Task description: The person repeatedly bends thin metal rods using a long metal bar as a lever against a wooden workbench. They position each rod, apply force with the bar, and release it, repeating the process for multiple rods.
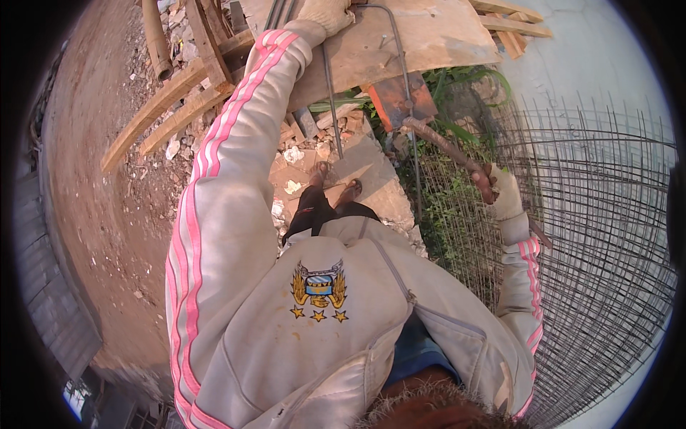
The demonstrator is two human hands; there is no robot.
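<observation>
My left hand [325, 16], in a pale knit glove, is closed on a steel rod at the edge of a plywood sheet [443, 32]. A bent rod [402, 64] crosses the sheet and hangs over an orange-and-dark block [386, 104]. A straight rod [331, 107] hangs below my left arm. My right hand [495, 187], its glove leaving fingers bare, grips a long rusty bar [446, 146], whose far end meets the bent rod below the block. The exact contact there is too small to make out.
Timber lengths [171, 96] lie over rubble at upper left, beside a dirt path [100, 236]. My feet [334, 187] stand on broken slabs [386, 204]. Wire mesh [586, 272] and green plants [457, 236] fill the right side, with more wood offcuts [518, 28] at upper right.
</observation>
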